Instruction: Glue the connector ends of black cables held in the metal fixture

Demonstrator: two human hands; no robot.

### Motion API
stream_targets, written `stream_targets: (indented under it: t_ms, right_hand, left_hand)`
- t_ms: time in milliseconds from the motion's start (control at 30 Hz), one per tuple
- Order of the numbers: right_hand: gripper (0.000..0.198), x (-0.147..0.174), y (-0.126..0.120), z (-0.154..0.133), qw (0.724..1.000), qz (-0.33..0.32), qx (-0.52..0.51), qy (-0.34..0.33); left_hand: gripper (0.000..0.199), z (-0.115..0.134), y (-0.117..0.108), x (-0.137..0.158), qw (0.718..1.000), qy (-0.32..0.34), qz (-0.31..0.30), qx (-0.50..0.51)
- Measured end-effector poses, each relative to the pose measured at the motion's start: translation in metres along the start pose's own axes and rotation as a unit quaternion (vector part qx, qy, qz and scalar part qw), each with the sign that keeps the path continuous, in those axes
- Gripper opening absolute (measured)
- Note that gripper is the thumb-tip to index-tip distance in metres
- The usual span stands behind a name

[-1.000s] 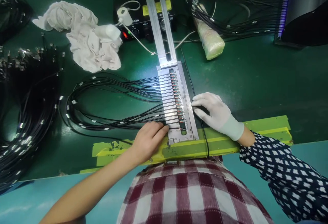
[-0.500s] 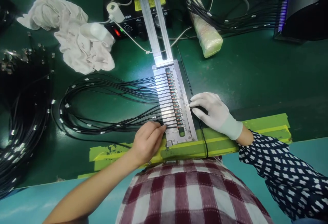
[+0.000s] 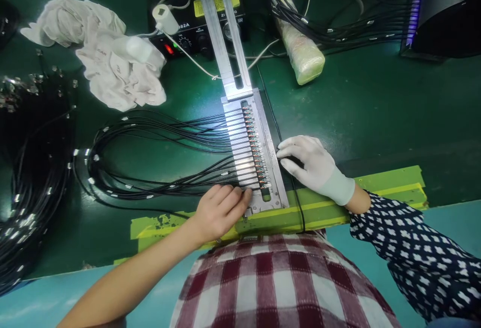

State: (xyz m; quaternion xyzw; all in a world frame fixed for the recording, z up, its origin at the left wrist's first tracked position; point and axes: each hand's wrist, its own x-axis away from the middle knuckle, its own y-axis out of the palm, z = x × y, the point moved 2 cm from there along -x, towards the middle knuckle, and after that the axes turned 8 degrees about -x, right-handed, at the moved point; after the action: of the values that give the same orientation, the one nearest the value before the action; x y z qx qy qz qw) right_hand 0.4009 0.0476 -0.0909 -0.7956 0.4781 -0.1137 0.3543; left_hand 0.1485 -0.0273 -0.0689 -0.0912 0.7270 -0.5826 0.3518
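Observation:
A metal fixture plate lies on the bench with a row of small cable ends set side by side in it. Black cables run out of its left side and loop back. My bare left hand is at the plate's near left corner, fingers curled together over the lowest cable; their tips partly hide it. My right hand, in a white glove, rests at the plate's right edge, its fingers stretched out and thumb apart, touching the edge. A single black cord passes beneath the right fingers.
A black control box stands behind, with a slotted metal arm across it. White cloths lie left of it. Cable bundles fill the left side. A wrapped roll and more cables are at the back right. Yellow-green tape lines the front edge.
My left hand has shifted slightly right and nearer to me, its fingertips now further over the plate's corner. My right hand stays in place. The view has moved a little.

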Motion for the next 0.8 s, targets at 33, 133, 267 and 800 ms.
stream_targets:
  t_ms: [33, 133, 267, 800]
  right_hand:
    - [0.009, 0.0, 0.0, 0.0, 1.0, -0.001, 0.0, 0.0]
    - [0.009, -0.001, 0.0, 0.0, 1.0, -0.002, -0.001, 0.002]
    - [0.011, -0.001, -0.001, 0.0, 1.0, -0.006, -0.005, 0.009]
    - [0.01, -0.001, -0.002, 0.0, 1.0, 0.0, -0.015, 0.0]
  left_hand:
    - [0.019, 0.0, 0.0, -0.001, 1.0, 0.005, 0.006, -0.004]
    - [0.017, 0.0, -0.001, -0.003, 1.0, 0.003, 0.026, 0.005]
    - [0.017, 0.001, -0.003, -0.004, 0.999, 0.008, 0.033, 0.006]
    - [0.027, 0.001, 0.019, 0.012, 0.994, -0.052, 0.034, 0.09]
